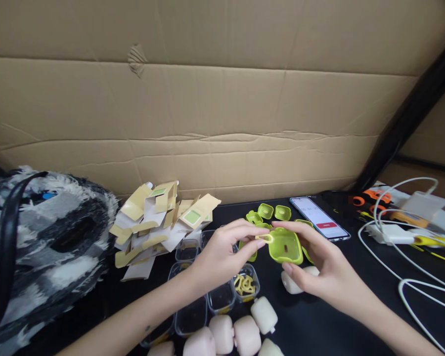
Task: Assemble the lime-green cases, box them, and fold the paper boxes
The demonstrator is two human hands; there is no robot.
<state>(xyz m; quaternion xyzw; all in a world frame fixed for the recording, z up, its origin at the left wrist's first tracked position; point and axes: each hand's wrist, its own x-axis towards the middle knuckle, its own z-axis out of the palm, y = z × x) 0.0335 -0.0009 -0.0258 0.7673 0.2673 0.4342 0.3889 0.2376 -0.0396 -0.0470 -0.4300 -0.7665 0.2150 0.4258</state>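
My left hand pinches a small pale yellow ring-shaped piece between thumb and fingertips, right at the edge of a lime-green plastic shell. My right hand holds that green shell, fingers wrapped round its far side and thumb below it. Both hands hover above a black table. More green shells lie just behind my hands. A small clear tub under my left hand holds several yellow rings.
Other small clear tubs stand in rows. Cream rounded plastic parts lie at the near edge. A heap of folded card boxes sits left, a fuzzy black-and-white bag beyond it. A phone, white cables and cardboard wall surround.
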